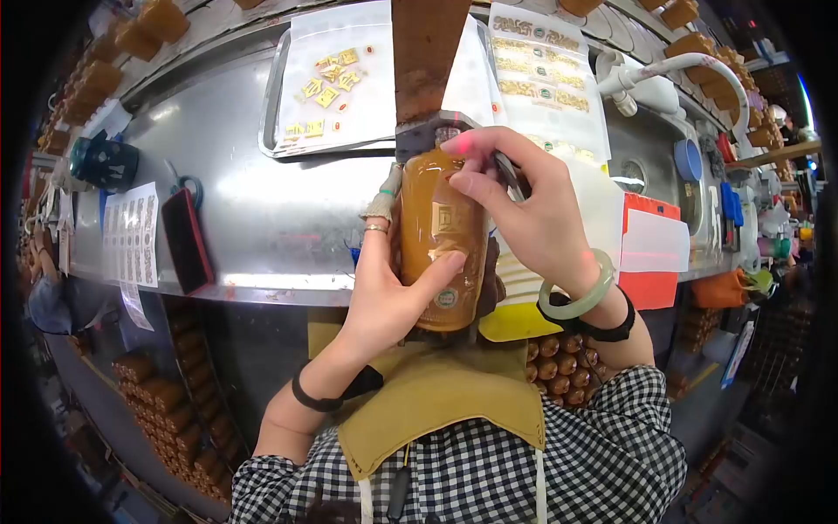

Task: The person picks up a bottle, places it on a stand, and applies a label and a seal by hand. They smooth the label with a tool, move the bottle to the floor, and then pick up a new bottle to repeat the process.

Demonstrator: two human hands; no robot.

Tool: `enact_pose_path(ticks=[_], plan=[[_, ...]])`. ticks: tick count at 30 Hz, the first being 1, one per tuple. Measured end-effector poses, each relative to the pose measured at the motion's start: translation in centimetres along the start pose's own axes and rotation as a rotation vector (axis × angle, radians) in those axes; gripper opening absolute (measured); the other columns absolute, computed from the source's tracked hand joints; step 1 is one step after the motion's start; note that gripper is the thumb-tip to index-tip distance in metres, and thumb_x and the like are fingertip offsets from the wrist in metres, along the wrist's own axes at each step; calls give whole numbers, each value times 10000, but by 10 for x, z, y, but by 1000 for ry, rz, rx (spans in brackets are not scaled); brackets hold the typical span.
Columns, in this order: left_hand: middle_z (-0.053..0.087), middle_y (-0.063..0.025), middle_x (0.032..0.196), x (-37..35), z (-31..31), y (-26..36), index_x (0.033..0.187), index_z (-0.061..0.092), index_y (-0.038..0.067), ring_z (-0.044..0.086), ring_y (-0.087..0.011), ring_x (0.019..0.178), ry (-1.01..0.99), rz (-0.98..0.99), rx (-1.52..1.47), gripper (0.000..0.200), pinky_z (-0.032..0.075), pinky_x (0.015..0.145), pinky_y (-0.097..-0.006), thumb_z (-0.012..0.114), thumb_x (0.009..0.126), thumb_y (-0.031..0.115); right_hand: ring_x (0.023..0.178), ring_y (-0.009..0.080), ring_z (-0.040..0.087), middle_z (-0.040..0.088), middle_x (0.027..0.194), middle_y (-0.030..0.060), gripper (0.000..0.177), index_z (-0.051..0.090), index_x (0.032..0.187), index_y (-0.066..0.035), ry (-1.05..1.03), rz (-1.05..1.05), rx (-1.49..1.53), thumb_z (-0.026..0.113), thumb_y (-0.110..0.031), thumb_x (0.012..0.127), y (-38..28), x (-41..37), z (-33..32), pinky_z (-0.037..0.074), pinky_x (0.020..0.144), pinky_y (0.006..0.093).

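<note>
An amber-brown bottle with gold characters and a small round emblem low on its front lies in front of me, its neck pointing away. My left hand grips its left side, thumb pressed on the front beside a gold label piece; a ring and a pale finger cover show on its fingers. At the bottle's shoulder is my right hand, fingers pinched close to the surface. A dark slim tool sticks out between these fingers; its tip is hidden. A red light spot falls on the right fingers.
A lined tray holds gold character stickers. Sticker sheets lie at back right, before a sink with a white faucet. Left are a phone, scissors and a printed sheet. A brown post stands behind the bottle.
</note>
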State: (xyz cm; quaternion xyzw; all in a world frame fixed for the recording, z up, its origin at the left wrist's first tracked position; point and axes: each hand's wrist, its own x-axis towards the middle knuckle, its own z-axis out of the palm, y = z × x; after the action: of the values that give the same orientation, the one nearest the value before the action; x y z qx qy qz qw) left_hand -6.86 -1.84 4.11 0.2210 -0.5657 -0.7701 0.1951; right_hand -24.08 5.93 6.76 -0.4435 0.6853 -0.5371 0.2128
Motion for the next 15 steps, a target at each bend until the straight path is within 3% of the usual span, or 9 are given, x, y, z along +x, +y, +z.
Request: enact_pose_path(ticks=[7, 9, 13, 15], plan=[[494, -169, 1449, -1, 0, -2, 1538, 247, -23, 537, -233, 1335, -3, 7, 2, 780, 459, 1111, -394, 737, 938, 67, 730, 97, 600, 662, 847, 32, 257, 708, 1136, -43, -13, 65, -21, 706, -28, 879, -8, 0, -2, 510, 683, 259], [498, -174, 1443, -2, 1, -4, 1528, 254, -32, 543, -234, 1330, 11, 27, -15, 770, 459, 1111, -394, 739, 938, 66, 848, 72, 549, 623, 898, -12, 237, 695, 1154, -3, -62, 121, -13, 691, 6, 918, -13, 0, -3, 459, 787, 230], [498, -176, 1443, -2, 1, -2, 1521, 262, -38, 544, -234, 1329, 12, 14, -3, 762, 459, 1111, -392, 740, 939, 73, 851, 73, 554, 628, 903, -10, 243, 697, 1158, -4, -64, 122, -5, 691, 11, 916, -12, 0, -4, 461, 789, 232], [350, -164, 1587, -2, -1, -1, 1615, 152, 16, 395, -250, 1455, -48, -28, 21, 869, 380, 1179, -399, 704, 944, 38, 858, 74, 559, 634, 910, -6, 250, 697, 1163, -2, -61, 116, -30, 692, 14, 914, -13, 1, -5, 464, 796, 235]])
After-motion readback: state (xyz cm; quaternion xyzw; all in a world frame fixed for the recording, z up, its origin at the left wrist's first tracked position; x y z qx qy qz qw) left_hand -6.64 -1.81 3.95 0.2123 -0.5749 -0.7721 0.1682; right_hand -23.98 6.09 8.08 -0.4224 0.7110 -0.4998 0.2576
